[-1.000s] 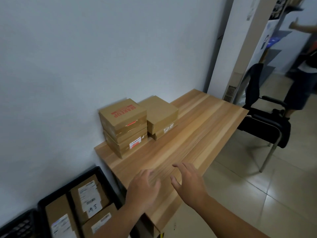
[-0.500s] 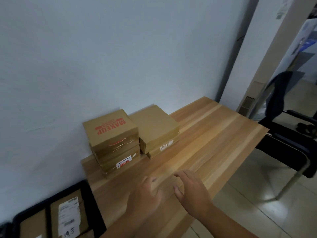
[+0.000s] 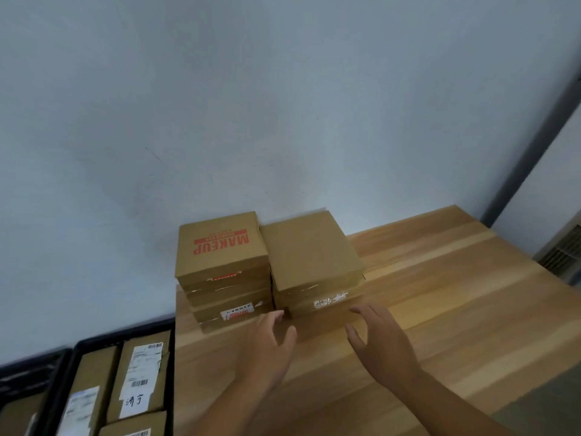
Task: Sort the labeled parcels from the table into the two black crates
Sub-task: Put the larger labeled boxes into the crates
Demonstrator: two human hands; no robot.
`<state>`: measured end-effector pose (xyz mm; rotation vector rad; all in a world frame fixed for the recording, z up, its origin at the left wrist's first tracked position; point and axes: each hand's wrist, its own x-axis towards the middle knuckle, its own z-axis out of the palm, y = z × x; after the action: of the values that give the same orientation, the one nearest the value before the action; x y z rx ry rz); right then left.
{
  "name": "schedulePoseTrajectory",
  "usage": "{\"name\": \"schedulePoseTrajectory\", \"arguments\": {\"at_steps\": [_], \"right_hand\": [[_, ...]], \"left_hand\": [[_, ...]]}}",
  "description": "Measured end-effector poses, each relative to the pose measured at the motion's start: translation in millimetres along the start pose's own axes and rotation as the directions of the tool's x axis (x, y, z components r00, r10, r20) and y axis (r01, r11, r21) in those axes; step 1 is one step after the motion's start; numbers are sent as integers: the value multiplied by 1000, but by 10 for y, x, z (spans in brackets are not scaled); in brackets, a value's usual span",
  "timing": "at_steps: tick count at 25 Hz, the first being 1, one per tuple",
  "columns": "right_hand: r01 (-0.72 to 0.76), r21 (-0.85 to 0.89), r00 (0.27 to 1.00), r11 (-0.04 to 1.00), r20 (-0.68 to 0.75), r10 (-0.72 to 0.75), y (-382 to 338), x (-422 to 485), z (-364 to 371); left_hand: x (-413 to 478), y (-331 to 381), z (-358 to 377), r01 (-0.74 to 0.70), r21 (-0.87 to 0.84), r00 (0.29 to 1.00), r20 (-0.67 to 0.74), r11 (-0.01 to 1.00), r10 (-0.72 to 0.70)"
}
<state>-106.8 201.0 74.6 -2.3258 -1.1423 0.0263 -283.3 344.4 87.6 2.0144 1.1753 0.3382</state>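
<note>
The left hand [image 3: 270,344] and right hand [image 3: 383,341] hover open before the brown cardboard parcel stack [image 3: 314,265]. A lopsided lift (two parcels are stacked) could spill the top one.

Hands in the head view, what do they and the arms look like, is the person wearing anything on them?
The left hand and right hand are bare, with no gloves, rings or watch showing. The left forearm and right forearm are uncovered to the frame edge; no sleeve is visible.

I see the MAKEUP-printed parcel stack [image 3: 221,262] just beside a plain-topped stack [image 3: 309,256] on the table [image 3: 440,325]; the black crate [image 3: 125,333] holds labeled parcels [image 3: 141,379] lying flat.
</note>
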Motion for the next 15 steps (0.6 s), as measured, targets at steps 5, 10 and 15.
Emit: {"name": "schedulePoseTrajectory", "arguments": {"at_steps": [5, 10, 15], "right_hand": [[-20, 37, 1000, 999, 20, 19, 182, 371, 13], [-124, 131, 990, 984, 85, 114, 377, 846, 93], [-265, 293, 959, 919, 176, 220, 719, 1544, 225]], "left_hand": [[401, 93, 86, 49, -84, 996, -76, 995, -55], [676, 84, 176, 162, -138, 975, -129, 977, -180], [929, 210, 375, 256, -181, 943, -169, 950, -287]]}}
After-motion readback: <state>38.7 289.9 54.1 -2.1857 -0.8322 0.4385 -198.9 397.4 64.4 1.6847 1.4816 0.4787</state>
